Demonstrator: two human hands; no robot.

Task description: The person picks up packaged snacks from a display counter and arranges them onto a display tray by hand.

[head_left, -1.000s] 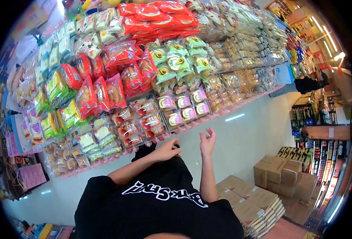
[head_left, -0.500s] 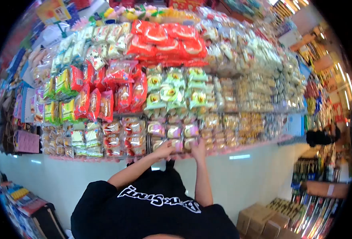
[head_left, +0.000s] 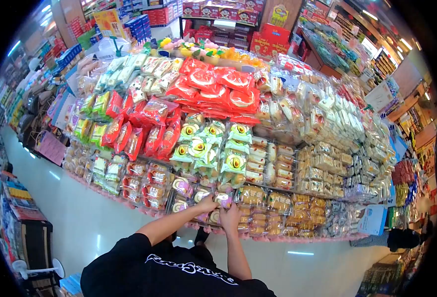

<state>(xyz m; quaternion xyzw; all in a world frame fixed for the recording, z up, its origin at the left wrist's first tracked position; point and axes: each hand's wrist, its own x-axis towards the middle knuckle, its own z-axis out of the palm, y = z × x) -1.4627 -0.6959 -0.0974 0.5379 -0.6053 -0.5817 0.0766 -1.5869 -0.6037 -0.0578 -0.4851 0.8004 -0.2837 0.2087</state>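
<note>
My left hand [head_left: 207,203] and my right hand [head_left: 230,216] are close together at the front edge of the display. Between their fingertips is a small purple-and-white package [head_left: 223,199], with the fingers of both hands closed at its sides. More purple-labelled packages [head_left: 182,186] lie to the left. Just beyond the hands are green avocado-print packages [head_left: 198,147], and tan wrapped pastries [head_left: 252,196] lie to the right.
Red packages [head_left: 208,89] are heaped behind the green ones. A pink fringe [head_left: 104,197] lines the display's front edge. At the right stands a blue-white sign [head_left: 373,219], near a person in dark clothing [head_left: 404,239]. A black case [head_left: 36,247] is at lower left.
The view has shifted and turned, showing more shelves behind the display. My hands have come closer together, around the purple-and-white package.
</note>
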